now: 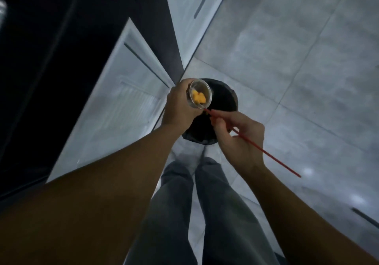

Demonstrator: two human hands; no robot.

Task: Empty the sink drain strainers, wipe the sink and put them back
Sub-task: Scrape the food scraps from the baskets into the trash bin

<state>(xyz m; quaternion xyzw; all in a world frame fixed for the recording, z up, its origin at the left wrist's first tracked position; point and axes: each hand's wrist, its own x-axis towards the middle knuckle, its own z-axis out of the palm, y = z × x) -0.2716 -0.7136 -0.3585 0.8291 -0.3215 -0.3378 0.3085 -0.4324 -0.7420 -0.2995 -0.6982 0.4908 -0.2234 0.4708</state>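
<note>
left grip (178,105): we hold the strainer (205,87)
right grip (240,141): pinches red stick (276,160)
below: black bin (226,98), cabinet door (123,92) beside it

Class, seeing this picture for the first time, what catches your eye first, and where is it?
The bright orange scraps stand out first, inside the strainer that the left hand grips at the centre, above a black bin. Next comes the thin red stick, pinched by the right hand, its tip at the strainer's rim.
</note>
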